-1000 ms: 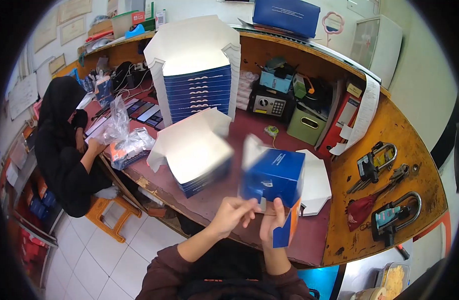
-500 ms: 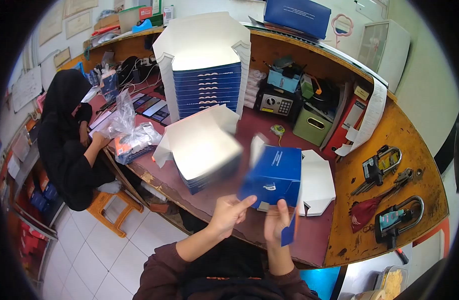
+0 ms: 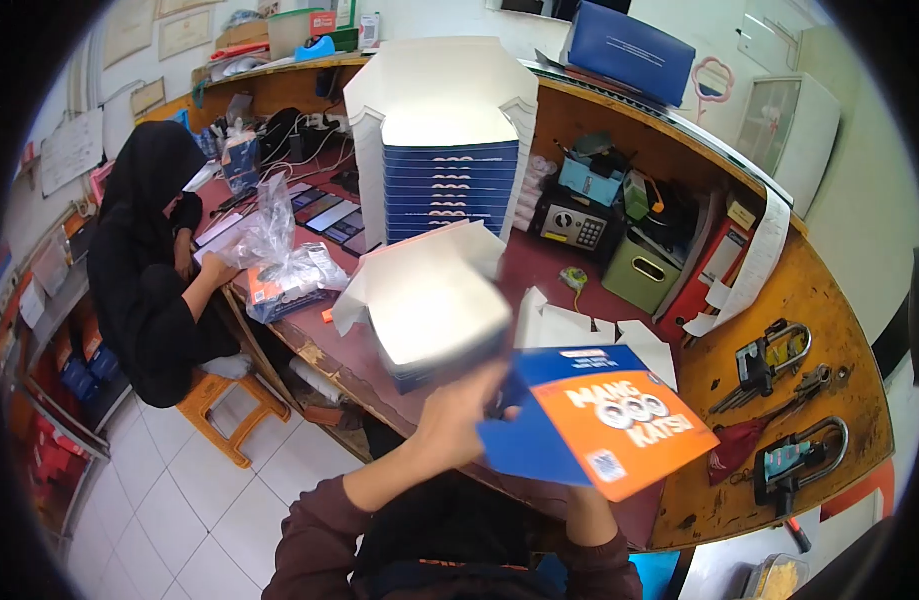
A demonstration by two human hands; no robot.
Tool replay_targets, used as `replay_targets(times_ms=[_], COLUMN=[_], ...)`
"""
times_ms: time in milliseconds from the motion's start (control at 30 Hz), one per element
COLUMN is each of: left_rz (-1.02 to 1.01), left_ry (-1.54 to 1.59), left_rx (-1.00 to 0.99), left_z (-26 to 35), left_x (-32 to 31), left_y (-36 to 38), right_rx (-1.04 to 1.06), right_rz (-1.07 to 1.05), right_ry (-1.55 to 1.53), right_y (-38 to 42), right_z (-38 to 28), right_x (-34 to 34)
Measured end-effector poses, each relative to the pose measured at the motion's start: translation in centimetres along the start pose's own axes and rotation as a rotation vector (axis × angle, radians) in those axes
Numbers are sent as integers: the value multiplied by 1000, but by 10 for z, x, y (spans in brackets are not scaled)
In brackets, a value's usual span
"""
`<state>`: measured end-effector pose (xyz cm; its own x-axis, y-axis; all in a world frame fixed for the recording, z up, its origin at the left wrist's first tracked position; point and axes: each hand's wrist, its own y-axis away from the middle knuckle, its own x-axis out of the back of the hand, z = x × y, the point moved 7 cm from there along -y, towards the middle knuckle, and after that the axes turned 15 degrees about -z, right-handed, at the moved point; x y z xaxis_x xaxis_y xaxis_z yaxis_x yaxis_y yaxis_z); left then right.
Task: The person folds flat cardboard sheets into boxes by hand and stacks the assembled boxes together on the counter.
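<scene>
A blue and orange folding carton (image 3: 619,420) printed "MANG KATSU" is tilted in front of me, its orange lid panel facing up. My left hand (image 3: 457,420) is closed on the carton's left side, its fingertips blurred. My right hand (image 3: 587,500) is beneath the lid panel, which hides its fingers. Left of the carton, a short stack of blue cartons with white insides (image 3: 434,320) stands on the dark red desk. Behind it rises a taller stack of nested blue cartons (image 3: 449,190). White carton flaps (image 3: 559,322) lie just behind the held carton.
At left, a co-worker in black (image 3: 144,260) sits on an orange stool (image 3: 229,410), near several phones (image 3: 329,218) and a plastic-wrapped package (image 3: 289,275). Padlocks (image 3: 794,465) and keys lie on the right wooden ledge. A safe (image 3: 574,222) and green box (image 3: 639,275) stand behind.
The carton has turned from its blue side to its orange lid panel. My left hand has moved up to its left side, and my right hand has gone under the panel.
</scene>
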<state>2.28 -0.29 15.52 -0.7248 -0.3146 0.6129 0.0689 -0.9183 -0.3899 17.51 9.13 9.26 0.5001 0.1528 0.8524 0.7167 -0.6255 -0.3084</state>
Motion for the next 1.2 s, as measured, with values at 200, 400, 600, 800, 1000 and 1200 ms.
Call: replay_targets(times_ms=[200, 400, 600, 800, 1000, 1200], left_rz=[-191, -220, -36, -6, 39, -88], left_ry=[1055, 322, -499, -518, -542, -415], left_rx=[351, 187, 13, -290, -299, -263], left_z=[-82, -123, -146, -114, -108, -116], left_x=[-26, 52, 84, 73, 65, 58], left_y=[5, 30, 34, 35, 40, 37], right_rx=[131, 344, 506, 435, 402, 371], right_rz=[-316, -513, -570, -707, -672, -639], right_ry=[408, 303, 114, 142, 209, 334], right_y=[-32, -79, -128, -155, -138, -127], right_z=[-119, -154, -186, -155, -159, -160], right_x=[15, -9, -31, -59, -54, -67])
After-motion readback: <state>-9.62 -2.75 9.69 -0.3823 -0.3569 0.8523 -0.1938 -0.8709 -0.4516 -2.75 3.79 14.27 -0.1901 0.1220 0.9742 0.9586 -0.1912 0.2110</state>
